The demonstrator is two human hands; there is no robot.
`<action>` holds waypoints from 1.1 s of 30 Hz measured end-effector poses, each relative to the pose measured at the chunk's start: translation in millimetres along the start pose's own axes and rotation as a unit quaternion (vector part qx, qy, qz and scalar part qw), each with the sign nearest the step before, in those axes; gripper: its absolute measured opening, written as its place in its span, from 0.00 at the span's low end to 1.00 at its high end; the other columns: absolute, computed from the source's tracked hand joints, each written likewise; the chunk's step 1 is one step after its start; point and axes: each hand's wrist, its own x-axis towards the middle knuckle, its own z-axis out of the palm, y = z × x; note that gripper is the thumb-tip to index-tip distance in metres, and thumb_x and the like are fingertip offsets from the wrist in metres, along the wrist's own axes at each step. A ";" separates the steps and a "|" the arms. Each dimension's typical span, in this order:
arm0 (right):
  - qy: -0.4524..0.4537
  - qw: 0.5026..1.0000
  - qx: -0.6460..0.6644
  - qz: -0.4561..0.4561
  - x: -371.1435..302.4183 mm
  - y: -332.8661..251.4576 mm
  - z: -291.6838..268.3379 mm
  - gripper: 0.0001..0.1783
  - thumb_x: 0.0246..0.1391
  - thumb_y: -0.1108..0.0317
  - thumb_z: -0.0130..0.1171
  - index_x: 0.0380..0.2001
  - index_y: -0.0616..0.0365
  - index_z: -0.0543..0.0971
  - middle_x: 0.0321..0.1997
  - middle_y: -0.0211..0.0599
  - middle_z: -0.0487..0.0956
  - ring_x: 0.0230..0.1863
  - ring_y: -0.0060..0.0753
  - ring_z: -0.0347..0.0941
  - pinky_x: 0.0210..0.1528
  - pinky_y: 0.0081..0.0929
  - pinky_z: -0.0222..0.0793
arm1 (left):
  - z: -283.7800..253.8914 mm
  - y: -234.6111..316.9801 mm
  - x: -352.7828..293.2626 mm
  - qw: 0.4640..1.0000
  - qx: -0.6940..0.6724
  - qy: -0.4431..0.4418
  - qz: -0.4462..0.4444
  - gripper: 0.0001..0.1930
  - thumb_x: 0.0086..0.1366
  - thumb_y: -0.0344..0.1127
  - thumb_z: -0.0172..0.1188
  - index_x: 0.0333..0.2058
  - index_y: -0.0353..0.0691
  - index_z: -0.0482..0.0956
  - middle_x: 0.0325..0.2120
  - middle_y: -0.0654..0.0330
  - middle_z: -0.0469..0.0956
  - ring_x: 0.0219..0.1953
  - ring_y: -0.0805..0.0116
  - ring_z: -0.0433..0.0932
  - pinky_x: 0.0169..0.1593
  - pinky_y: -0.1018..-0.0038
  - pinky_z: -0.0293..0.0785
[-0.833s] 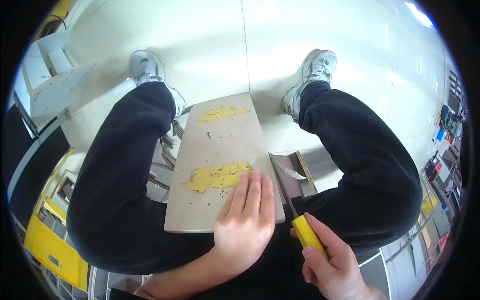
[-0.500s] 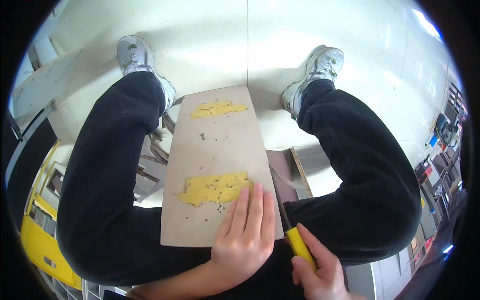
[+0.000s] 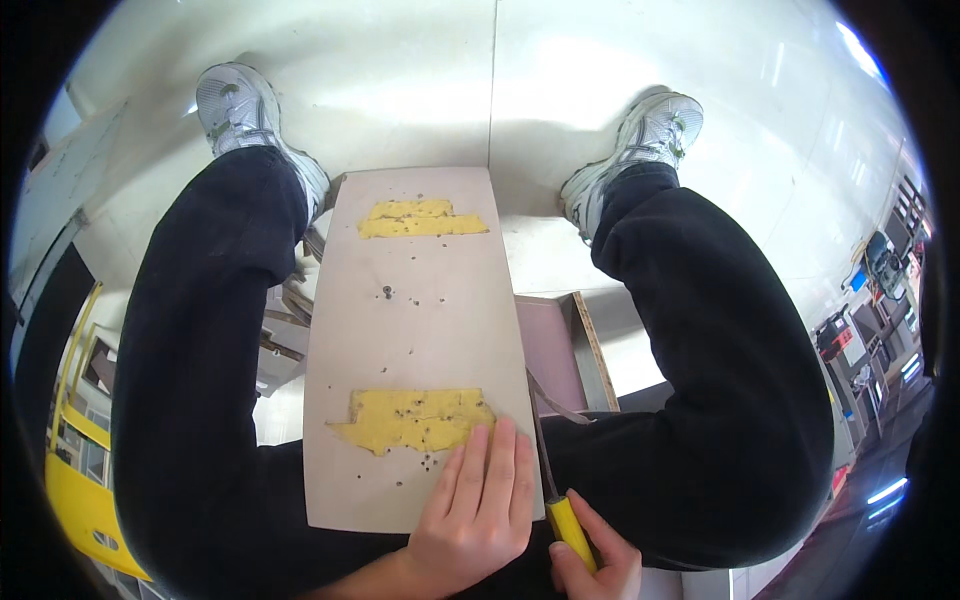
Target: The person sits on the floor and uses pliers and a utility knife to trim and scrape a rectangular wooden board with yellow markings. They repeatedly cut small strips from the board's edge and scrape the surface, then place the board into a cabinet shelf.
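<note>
A long beige board [image 3: 425, 335] lies between my knees. It has two patches of yellow tape [image 3: 415, 418] and several small dark holes. My left hand [image 3: 478, 505] rests flat on its near right corner, fingers stretched out and tips at the nearer patch. In my right hand [image 3: 608, 562] is the yellow handle of a file [image 3: 570, 530], gripped with thumb and forefinger along it. The file's thin dark shaft points away from me along the board's right edge; most of its length is hard to make out. Beside that edge a thin strip [image 3: 560, 408] curls away.
Under the board, on the right, shows an open box-like piece [image 3: 590, 350] with raw wood edges. Yellow metal frames [image 3: 85, 510] stand at the left, and tools and parts [image 3: 885, 270] lie far right. My shoes rest on the pale tiled floor [image 3: 400, 90].
The board appears nearer and slightly further left in view. My left hand stays on its corner. My right hand and the file have shifted left and toward me along the edge.
</note>
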 end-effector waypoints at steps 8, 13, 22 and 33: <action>-0.023 0.996 0.055 0.067 1.1 6.6 -10.2 0.28 0.59 0.76 0.55 0.63 0.59 0.66 0.26 0.25 0.74 0.19 0.12 0.62 0.21 0.13 0.60 | -8.2 -4.5 4.8 0.997 -0.011 -0.075 0.014 0.13 0.62 0.30 0.53 0.43 0.34 0.82 0.45 0.48 0.80 0.48 0.54 0.80 0.51 0.66 0.76; -0.019 0.985 0.134 0.106 6.5 0.3 -7.4 0.28 0.59 0.78 0.54 0.63 0.60 0.66 0.28 0.27 0.75 0.19 0.12 0.62 0.21 0.12 0.61 | -3.8 -4.2 -3.2 0.997 -0.031 -0.076 -0.004 0.13 0.63 0.30 0.52 0.43 0.34 0.81 0.45 0.47 0.80 0.48 0.53 0.80 0.51 0.64 0.76; -0.030 0.991 0.115 0.054 5.6 0.9 -13.3 0.28 0.59 0.78 0.55 0.63 0.58 0.67 0.27 0.25 0.74 0.19 0.11 0.62 0.21 0.11 0.60 | -20.8 -2.5 12.9 0.996 -0.023 -0.091 -0.002 0.13 0.62 0.30 0.53 0.42 0.33 0.82 0.45 0.47 0.80 0.48 0.53 0.80 0.50 0.63 0.76; -0.023 0.990 0.135 0.044 14.7 -5.6 -16.7 0.26 0.59 0.75 0.57 0.61 0.55 0.70 0.26 0.23 0.73 0.22 0.11 0.63 0.24 0.13 0.63 | -27.7 3.2 19.5 0.995 -0.061 -0.077 -0.015 0.18 0.51 0.22 0.54 0.43 0.28 0.80 0.45 0.42 0.78 0.48 0.44 0.78 0.52 0.59 0.75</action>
